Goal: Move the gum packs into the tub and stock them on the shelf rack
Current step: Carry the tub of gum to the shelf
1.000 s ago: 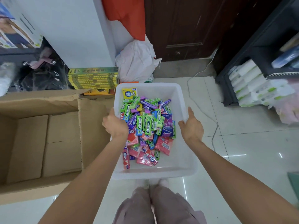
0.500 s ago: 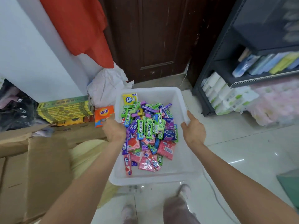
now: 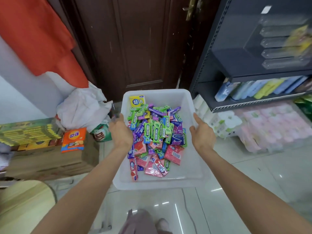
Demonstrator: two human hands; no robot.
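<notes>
1. We hold the white tub (image 3: 185, 102) off the floor with both hands, one on each long side.
2. Our left hand (image 3: 120, 132) grips the tub's left rim, fingers curled over the edge and down the outer wall, so only the back of the hand shows.
3. Our right hand (image 3: 201, 135) grips the right rim the same way, thumb lying along the top of the edge and pointing away from us.
4. Between the two hands lie the gum packs (image 3: 155, 134), a loose heap on the tub's floor: green ones near the middle, purple and blue mixed in, pink and red ones nearer our wrists.
5. A yellow pack (image 3: 137, 100) lies beyond our left hand's fingertips, against the far wall of the tub.
6. Beyond and to the outside of our right hand stands the dark shelf rack (image 3: 236, 65), with blue, green and yellow packets (image 3: 263, 87) in a row on one of its shelves.
7. Under that shelf, outward of the right hand, sit white and pink wrapped bundles (image 3: 270, 125) on the floor.
8. Outward of our left hand lie an orange packet (image 3: 74, 139) on a cardboard box (image 3: 50, 159), and beyond it a white bag (image 3: 82, 108).
9. Straight ahead, past both hands, is a dark wooden door (image 3: 143, 41).
</notes>
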